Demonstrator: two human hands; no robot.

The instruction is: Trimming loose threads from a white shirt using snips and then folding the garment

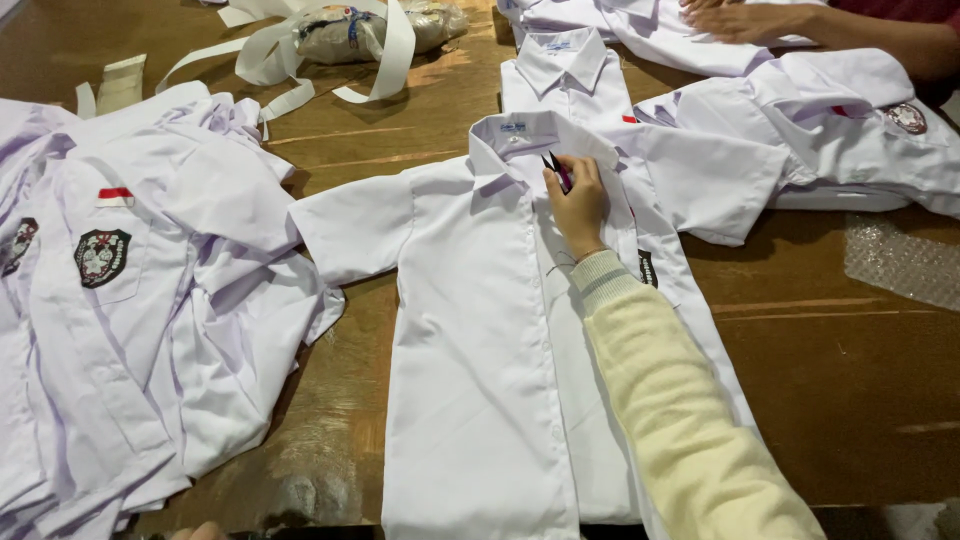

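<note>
The person's right arm, in a pale yellow knit sleeve with a ribbed cuff, is reaching forward from the lower right of the frame, the right hand [578, 205] lying knuckles up with fingers curled closed and gripping at the fingertips. The left hand [197, 531] is showing only as a sliver at the bottom edge, its pose unreadable

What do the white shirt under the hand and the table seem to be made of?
The white shirt looks like thin woven cloth, matte, with soft creases. The table looks like brown wood with a worn, faintly glossy finish: grain streaks and scuffs show. The right hand holds a small dark tool, material unclear.
</note>
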